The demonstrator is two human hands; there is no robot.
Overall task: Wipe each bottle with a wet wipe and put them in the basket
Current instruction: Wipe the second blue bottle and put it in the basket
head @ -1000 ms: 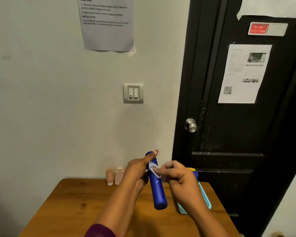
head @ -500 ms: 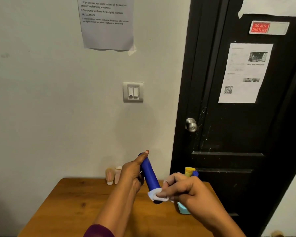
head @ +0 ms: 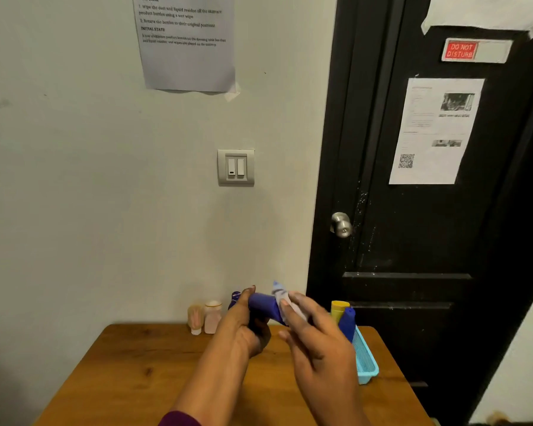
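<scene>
Two hands meet on one bottle. Your left hand curls round the left part of the blue bottle, thumb over the top, and grips it. Your right hand, fingers loosely bent, pinches the wet wipe against the bottle's right end, and a corner of the wipe sticks up above your fingers. The bottle hangs in the air above the wooden table, with its long axis nearly level, running left to right across you.

Out from the right hand, the light blue basket sits on the table's right side, just beyond your knuckles; a yellow-capped bottle and a second blue bottle stand in its far end. The basket therefore lies to the right of both hands, and your right hand is the nearer one, though the left has the firmer hold.

Wiping looks unfinished at the gripped end; once it is done, the bottle likely travels rightward and tips upright to join the others. Two pale pink bottles wait at the wall, left of your hands.
</scene>
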